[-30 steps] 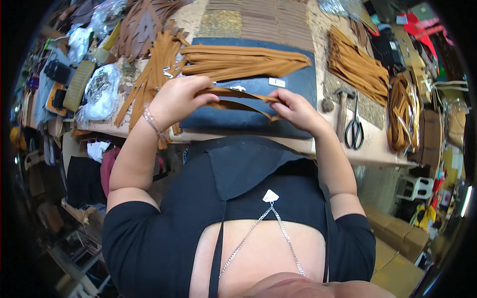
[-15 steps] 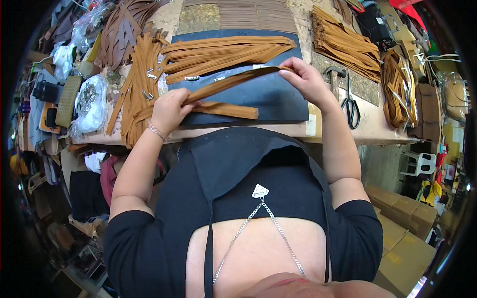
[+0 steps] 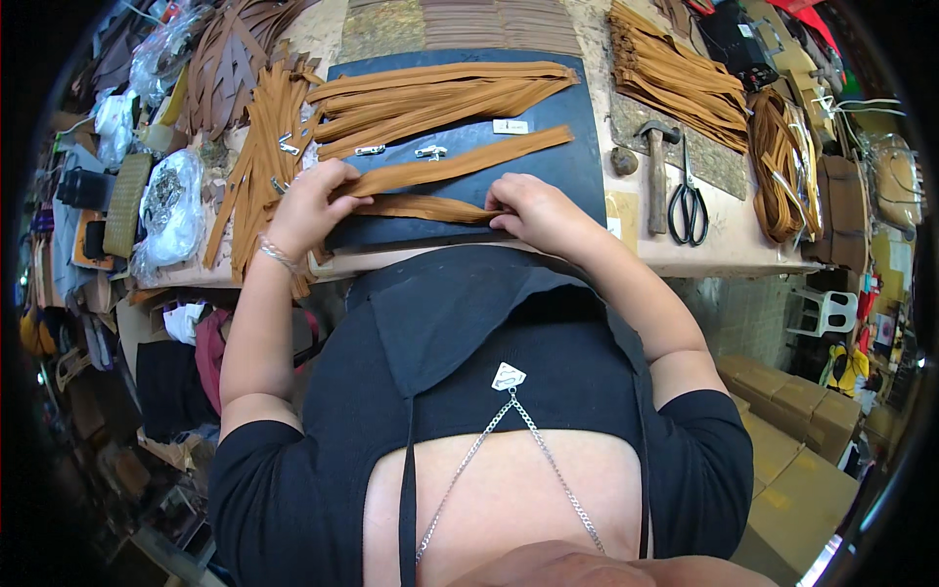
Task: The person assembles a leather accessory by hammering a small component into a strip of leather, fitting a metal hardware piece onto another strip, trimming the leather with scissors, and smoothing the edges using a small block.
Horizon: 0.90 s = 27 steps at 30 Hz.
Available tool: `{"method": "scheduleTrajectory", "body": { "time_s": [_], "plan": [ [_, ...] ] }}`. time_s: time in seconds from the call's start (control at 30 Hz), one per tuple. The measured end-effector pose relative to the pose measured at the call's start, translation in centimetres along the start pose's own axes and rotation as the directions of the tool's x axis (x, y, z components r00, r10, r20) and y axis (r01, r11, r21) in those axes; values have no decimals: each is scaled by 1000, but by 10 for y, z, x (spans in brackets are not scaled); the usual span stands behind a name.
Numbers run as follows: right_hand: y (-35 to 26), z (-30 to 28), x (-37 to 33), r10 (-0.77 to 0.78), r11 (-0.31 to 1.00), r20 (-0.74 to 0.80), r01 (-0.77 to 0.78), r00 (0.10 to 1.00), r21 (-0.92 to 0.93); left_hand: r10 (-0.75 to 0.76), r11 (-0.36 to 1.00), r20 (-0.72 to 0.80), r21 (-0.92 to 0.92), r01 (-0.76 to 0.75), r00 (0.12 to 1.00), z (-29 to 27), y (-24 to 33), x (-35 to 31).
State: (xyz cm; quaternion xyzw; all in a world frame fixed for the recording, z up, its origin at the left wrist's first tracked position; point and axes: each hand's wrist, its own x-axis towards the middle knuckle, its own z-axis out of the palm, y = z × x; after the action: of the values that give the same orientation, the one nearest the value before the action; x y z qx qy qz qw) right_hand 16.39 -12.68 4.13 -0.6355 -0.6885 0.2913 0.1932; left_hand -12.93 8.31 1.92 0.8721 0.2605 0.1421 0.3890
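Two tan zipper tapes run from my left hand point(image 3: 315, 203), whose thumb and fingers are closed on them. The upper tape point(image 3: 469, 161) slants away to the right, its far end free over the black board point(image 3: 572, 210). The lower tape point(image 3: 421, 206) bows toward me, and my right hand point(image 3: 533, 208) pinches its right end. Beyond them on the board lie silver zipper sliders point(image 3: 430, 153), a small pale rectangular piece point(image 3: 510, 126) and a layered stack of tan zipper tapes point(image 3: 440, 93).
Loose tan tapes point(image 3: 256, 166) hang over the table edge at left, near a plastic bag of metal parts point(image 3: 176, 201). To the right lie a hammer point(image 3: 656, 181), black-handled scissors point(image 3: 688, 207), a tape bundle point(image 3: 675, 78) and a coiled bundle point(image 3: 775, 171).
My right hand has let go of the upper tape's far end, come down toward me and taken the lower tape's end. The upper tape now lies lower, toward the board.
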Motion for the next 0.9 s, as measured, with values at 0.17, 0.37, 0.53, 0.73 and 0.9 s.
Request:
{"method": "scheduleTrajectory", "body": {
  "time_s": [0.17, 0.37, 0.53, 0.73, 0.9],
  "plan": [
    [5, -11, -10, -115, 961, -171, 66, 979, -267, 59, 863, -37, 504, -32, 998, -49, 8, 2],
    [32, -32, -9, 65, 992, -465, -109, 883, -69, 146, 761, -76, 645, -63, 986, -39, 15, -7],
    [40, -30, -5, 91, 994, -346, -107, 934, -29, 200, 827, -40, 542, -147, 979, -10, 18, -4],
    [41, -24, -10, -23, 993, -350, -20, 937, -119, 273, 804, -71, 564, -187, 959, -10, 13, -3],
    [44, -15, -6, -87, 974, -339, 8, 937, -227, 284, 804, -38, 554, -217, 958, -10, 6, -1]
  ]
}}
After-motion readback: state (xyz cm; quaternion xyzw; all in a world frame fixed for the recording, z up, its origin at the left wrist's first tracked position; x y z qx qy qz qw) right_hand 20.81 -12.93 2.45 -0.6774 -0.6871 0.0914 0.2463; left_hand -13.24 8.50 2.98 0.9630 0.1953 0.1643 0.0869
